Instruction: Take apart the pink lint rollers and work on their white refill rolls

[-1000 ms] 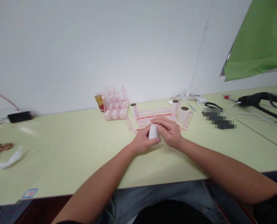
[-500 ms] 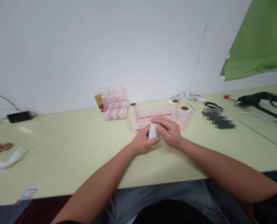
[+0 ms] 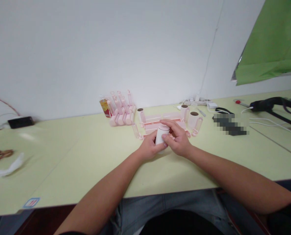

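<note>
Cylinder (image 3: 161, 137) points upward, long axis near vertical, gripped by left hand (image 3: 150, 147), right hand (image 3: 179, 141) touching it, grip unclear.

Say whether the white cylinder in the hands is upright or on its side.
Roughly upright: the white cylinder shows its round end on top, with the left hand around its side.

Soft bright light, faint shadows on tabletop (image 3: 91, 163), left-side glare, slight blur, pixelated patch (image 3: 230, 124)

Free leftward; pink trays (image 3: 150, 128) beyond hands (image 3: 148, 147)
</note>
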